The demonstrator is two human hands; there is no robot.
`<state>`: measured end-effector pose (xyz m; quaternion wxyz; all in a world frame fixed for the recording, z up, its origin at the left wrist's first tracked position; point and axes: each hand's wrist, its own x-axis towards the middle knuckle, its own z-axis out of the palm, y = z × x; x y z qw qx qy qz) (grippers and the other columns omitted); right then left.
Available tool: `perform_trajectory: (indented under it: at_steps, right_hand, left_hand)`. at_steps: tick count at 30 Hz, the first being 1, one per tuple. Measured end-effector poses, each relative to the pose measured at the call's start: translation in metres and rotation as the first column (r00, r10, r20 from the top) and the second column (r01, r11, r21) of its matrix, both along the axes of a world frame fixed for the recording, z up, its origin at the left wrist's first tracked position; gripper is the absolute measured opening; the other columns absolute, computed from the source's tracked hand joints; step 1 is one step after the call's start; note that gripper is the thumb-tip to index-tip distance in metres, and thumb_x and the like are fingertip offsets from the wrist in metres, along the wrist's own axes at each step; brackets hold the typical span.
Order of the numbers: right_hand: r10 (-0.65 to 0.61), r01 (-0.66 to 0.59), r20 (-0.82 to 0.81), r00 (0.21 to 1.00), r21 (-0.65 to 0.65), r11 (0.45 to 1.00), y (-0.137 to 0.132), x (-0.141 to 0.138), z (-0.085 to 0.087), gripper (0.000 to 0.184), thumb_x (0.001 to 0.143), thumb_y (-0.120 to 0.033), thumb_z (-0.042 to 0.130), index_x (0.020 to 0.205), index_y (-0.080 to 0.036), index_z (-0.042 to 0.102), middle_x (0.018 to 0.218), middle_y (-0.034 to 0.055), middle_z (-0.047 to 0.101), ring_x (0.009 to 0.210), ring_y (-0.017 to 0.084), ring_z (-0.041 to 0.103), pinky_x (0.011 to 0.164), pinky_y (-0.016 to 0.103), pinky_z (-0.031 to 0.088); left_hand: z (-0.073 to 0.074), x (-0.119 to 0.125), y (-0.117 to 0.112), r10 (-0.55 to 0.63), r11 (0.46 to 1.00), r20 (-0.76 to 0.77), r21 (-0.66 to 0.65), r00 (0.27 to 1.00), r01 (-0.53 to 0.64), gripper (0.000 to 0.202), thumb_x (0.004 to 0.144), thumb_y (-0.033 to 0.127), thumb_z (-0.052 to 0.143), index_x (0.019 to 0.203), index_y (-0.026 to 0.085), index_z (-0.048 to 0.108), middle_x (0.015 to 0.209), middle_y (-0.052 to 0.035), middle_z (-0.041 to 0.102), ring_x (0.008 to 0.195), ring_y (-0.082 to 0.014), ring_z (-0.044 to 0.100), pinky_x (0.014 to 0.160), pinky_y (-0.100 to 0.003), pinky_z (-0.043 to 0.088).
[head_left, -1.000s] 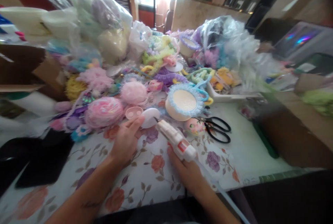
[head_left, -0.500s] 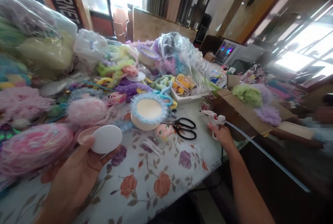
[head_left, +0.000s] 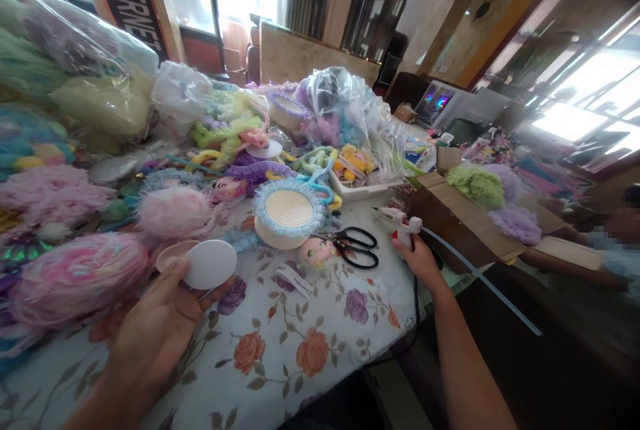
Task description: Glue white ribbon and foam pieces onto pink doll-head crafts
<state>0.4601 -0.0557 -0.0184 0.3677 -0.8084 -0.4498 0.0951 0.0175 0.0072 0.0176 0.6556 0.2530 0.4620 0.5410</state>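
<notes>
My left hand pinches a white oval disc over the flowered tablecloth; a pinkish oval piece shows just behind the thumb. At the right table edge, my right hand is wrapped around the handle of a white glue gun, with a long translucent glue stick poking out of its back. Black-handled scissors lie between the hands. Beside them are a doll face piece, a paper label and a round straw hat piece with blue frilly trim.
Fluffy pink yarn is heaped on the left, below a big plastic bag of yarn. A white tray with yellow pieces sits further back. An open cardboard box stands at right, near another person's arm.
My right hand with the glue gun has shifted slightly left, and the glue stick's tail has swung with it. My left hand keeps its hold on the disc.
</notes>
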Motion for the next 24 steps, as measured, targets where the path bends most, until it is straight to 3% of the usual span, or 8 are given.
perform_trajectory:
  at_steps: [4,6,9,11,13,16,19,24]
  right_hand:
    - [-0.095,0.09,0.084,0.992,0.063,0.994,-0.028,-0.019,-0.004,0.07,0.078,-0.062,0.055,0.123,-0.009,0.063,0.118,0.0212,0.069,0.104,0.034,0.066,0.092,0.046,0.05]
    - [-0.194,0.153,0.242,0.951,0.178,0.972,-0.043,-0.039,-0.004,0.061,0.085,-0.059,0.05,0.112,-0.008,0.068,0.11,0.0229,0.071,0.1,0.034,0.067,0.091,0.047,0.05]
    - [-0.307,0.128,0.445,0.841,0.388,0.913,-0.054,-0.081,0.002,0.041,0.094,-0.046,0.05,0.09,-0.012,0.072,0.086,0.0161,0.074,0.078,0.026,0.068,0.079,0.038,0.052]
    - [-0.149,-0.02,0.424,0.893,0.37,0.929,-0.049,-0.113,0.01,0.03,0.095,-0.04,0.056,0.085,-0.015,0.071,0.076,0.0096,0.072,0.065,0.02,0.065,0.068,0.031,0.051]
    - [0.193,-0.28,0.333,0.923,0.238,0.93,-0.034,-0.141,0.017,0.023,0.094,-0.034,0.059,0.085,-0.018,0.07,0.079,0.0061,0.072,0.064,0.017,0.064,0.064,0.028,0.05]
    - [0.515,-0.537,0.202,0.833,0.071,0.84,-0.008,-0.176,0.024,0.015,0.093,-0.028,0.06,0.088,-0.018,0.07,0.088,0.0051,0.073,0.073,0.018,0.065,0.067,0.028,0.05]
    - [0.585,-0.583,0.194,0.787,-0.077,0.809,0.009,-0.2,0.027,0.011,0.09,-0.025,0.065,0.094,-0.017,0.071,0.092,0.0061,0.074,0.084,0.023,0.068,0.076,0.031,0.05]
    - [0.563,-0.473,0.324,0.76,-0.319,0.822,0.009,-0.226,0.029,0.02,0.092,-0.026,0.063,0.107,-0.014,0.07,0.104,0.0124,0.073,0.089,0.028,0.07,0.073,0.034,0.049]
  left_hand:
    - [0.003,0.002,-0.002,0.015,0.999,0.053,-0.029,0.998,-0.014,0.019,0.093,0.022,0.057,0.109,0.02,0.067,0.125,-0.006,0.067,0.115,-0.0265,0.062,0.071,-0.034,0.066]
    - [0.003,0.003,-0.002,0.006,0.999,0.07,-0.039,0.998,-0.003,0.02,0.094,0.019,0.054,0.109,0.019,0.067,0.121,-0.0059,0.069,0.107,-0.0236,0.066,0.072,-0.034,0.066]
    - [0.003,0.003,-0.001,0.019,0.997,0.093,-0.076,0.995,-0.012,0.02,0.096,0.015,0.049,0.105,0.017,0.067,0.119,-0.0065,0.07,0.102,-0.0212,0.068,0.077,-0.035,0.065]
    - [0.004,0.003,-0.001,0.039,0.995,0.114,-0.097,0.993,-0.028,0.021,0.098,0.015,0.046,0.103,0.017,0.066,0.12,-0.0073,0.069,0.104,-0.0215,0.068,0.079,-0.036,0.065]
    - [0.004,0.003,-0.001,0.044,0.994,0.138,-0.109,0.989,-0.029,0.02,0.098,0.016,0.046,0.102,0.017,0.066,0.121,-0.0085,0.069,0.106,-0.0228,0.068,0.08,-0.038,0.065]
    - [0.006,0.002,-0.001,0.054,0.994,0.157,-0.105,0.986,-0.037,0.02,0.098,0.015,0.046,0.101,0.017,0.065,0.122,-0.009,0.068,0.107,-0.0238,0.067,0.08,-0.039,0.064]
    - [0.006,0.0,0.0,0.068,0.993,0.151,-0.102,0.986,-0.053,0.02,0.098,0.014,0.045,0.102,0.015,0.065,0.122,-0.0088,0.067,0.105,-0.0237,0.068,0.079,-0.039,0.065]
    - [0.007,-0.003,0.0,0.032,0.994,0.184,-0.107,0.982,-0.013,0.02,0.098,0.014,0.046,0.107,0.016,0.065,0.119,-0.0088,0.068,0.102,-0.0221,0.07,0.079,-0.036,0.064]
